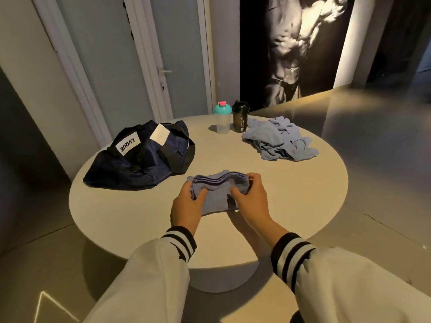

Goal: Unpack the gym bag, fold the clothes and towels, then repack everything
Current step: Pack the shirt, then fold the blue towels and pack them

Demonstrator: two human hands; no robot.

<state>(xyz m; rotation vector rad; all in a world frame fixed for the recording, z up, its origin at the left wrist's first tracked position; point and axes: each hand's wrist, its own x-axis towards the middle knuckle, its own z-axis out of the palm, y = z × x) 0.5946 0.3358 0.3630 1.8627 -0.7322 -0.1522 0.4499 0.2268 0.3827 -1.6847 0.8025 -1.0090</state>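
One clear shaker beside black shaker

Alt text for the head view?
The left hand and right hand grip a folded blue towel on a round table. A navy gym bag lies left; a teal-lidded shaker, a black shaker and crumpled blue clothes sit behind.

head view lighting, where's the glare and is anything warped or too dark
Head view: warm, dim light; glare streaks the glossy floor right of the table; the navy bag loses detail in shadow; the wide-angle lens bows the door frame; the folded cloth is sharp.
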